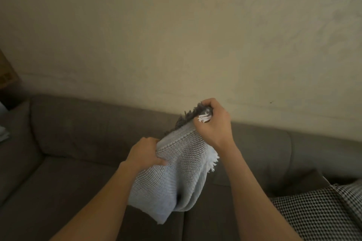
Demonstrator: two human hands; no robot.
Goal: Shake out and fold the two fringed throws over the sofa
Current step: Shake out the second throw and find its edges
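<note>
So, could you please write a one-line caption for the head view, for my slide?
Left hand and right hand grip a bunched pale fringed throw above the brown sofa.

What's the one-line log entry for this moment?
left hand: grips grey throw edge | right hand: grips fringed end | state: bunched, held above sofa | checked fabric: lying at right

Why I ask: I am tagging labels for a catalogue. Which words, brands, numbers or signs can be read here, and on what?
No text can be read.
The brown box at the left edge bears dark marks, too blurred to read.
The grey throw, the checked throw and the sofa show no lettering.
</note>
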